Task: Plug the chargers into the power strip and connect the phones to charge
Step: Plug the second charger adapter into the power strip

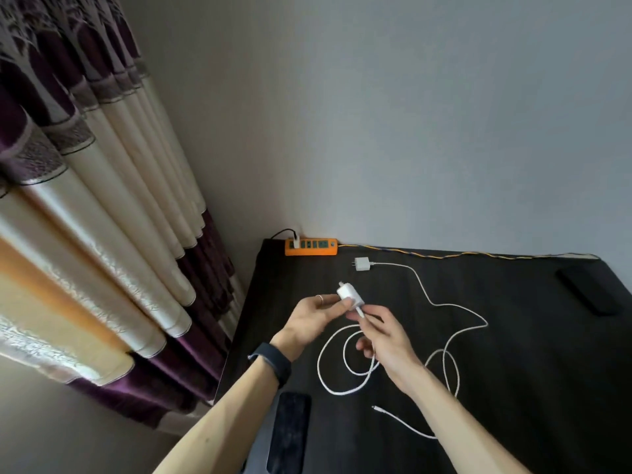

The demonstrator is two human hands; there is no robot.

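My left hand [313, 318] holds a white charger block [349, 294] above the dark table, prongs pointing up and left. My right hand [386, 336] pinches the white cable plug [360, 312] at the block's lower end; its white cable [345, 364] coils on the table below. A second white charger [361, 264] lies flat near the orange power strip [311, 247], its cable [444, 306] trailing right and looping down to a loose end [376, 408]. One white plug with a black cord sits in the strip's leftmost socket. A dark phone [290, 432] lies under my left forearm.
The dark table [513, 388] stands against a grey wall. A second dark phone-like slab [586, 292] lies at the far right. The strip's yellow braided cord [444, 255] runs along the back edge. Patterned curtains [102, 217] hang left of the table.
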